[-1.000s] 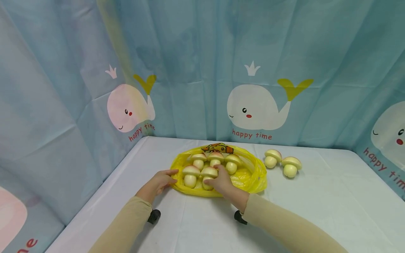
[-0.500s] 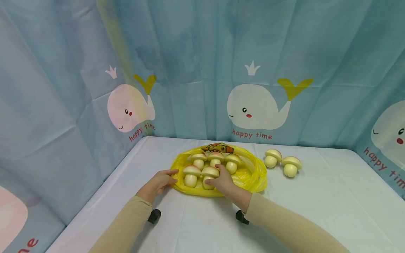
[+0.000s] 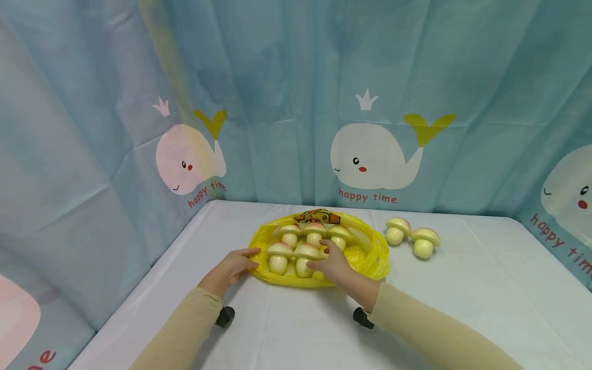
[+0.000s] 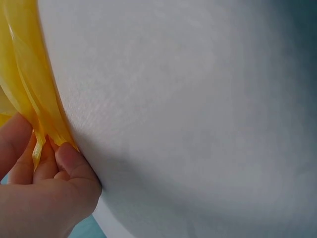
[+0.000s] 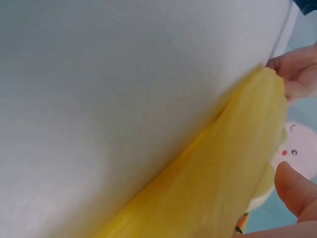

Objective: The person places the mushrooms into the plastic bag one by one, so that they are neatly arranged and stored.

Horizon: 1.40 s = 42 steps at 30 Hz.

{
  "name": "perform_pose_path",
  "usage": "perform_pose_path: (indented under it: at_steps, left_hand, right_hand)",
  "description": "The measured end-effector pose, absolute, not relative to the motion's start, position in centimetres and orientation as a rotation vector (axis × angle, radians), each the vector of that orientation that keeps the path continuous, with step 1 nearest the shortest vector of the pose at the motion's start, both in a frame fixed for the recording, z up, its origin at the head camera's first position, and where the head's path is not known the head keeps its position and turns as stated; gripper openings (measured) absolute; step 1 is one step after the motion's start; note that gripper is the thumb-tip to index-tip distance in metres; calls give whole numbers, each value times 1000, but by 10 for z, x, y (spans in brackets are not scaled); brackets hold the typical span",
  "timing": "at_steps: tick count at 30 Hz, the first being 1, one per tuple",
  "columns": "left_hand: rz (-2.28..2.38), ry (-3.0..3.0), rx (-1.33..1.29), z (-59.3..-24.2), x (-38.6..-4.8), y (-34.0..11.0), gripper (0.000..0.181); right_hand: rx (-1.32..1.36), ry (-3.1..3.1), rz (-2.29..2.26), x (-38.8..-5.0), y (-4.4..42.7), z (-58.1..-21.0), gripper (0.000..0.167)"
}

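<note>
Several toy mushrooms with cream stems and pinkish caps stand in an open yellow plastic bag (image 3: 374, 257), in a nearer and a farther row. My left hand (image 3: 233, 265) holds the bag's left edge; in the left wrist view its curled fingers grip the gathered yellow plastic (image 4: 42, 104). Inside the bag's mouth, my right hand (image 3: 336, 263) has thumb and fingers spread, just right of the nearer-row mushroom (image 3: 305, 253). That hand partly hides a farther-row mushroom (image 3: 339, 234). Only the thumb (image 5: 293, 186) and part of the hand show in the right wrist view.
Two more toy mushrooms (image 3: 396, 231) stand on the white-covered table (image 3: 481, 288), right of the bag. A blue curtain (image 3: 287, 154) with whale prints hangs behind and at the sides. Black wrist devices (image 3: 225, 317) sit below the sleeves.
My right hand has drawn off the nearer-row mushroom and shifted slightly right, its fingers parting from it. That mushroom stays in the bag. My left hand keeps its place on the bag edge.
</note>
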<state>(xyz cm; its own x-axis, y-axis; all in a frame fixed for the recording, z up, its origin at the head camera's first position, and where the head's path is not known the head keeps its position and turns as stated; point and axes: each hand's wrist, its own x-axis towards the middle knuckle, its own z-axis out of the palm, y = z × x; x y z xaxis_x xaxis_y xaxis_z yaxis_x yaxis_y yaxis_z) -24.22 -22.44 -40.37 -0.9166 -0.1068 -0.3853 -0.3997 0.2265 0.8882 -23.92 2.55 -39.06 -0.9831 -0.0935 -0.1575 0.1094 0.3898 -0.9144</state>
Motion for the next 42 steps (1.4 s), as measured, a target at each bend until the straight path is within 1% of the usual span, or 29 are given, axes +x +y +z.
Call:
perform_pose_path:
  at_steps: [22,27,42]
  left_hand:
    - [1771,2247,-487,-402,-243,-223,50]
    - [1776,2243,-496,-402,-242,-223,50]
    - [1771,2246,-487,-402,-242,-224,50]
  right_hand:
    - [-40,2520,-1636,-221,91,-362,61]
    - [-15,2565,-1654,-219,103,-356,58]
    - [-2,2653,-1637,-219,138,-347,57]
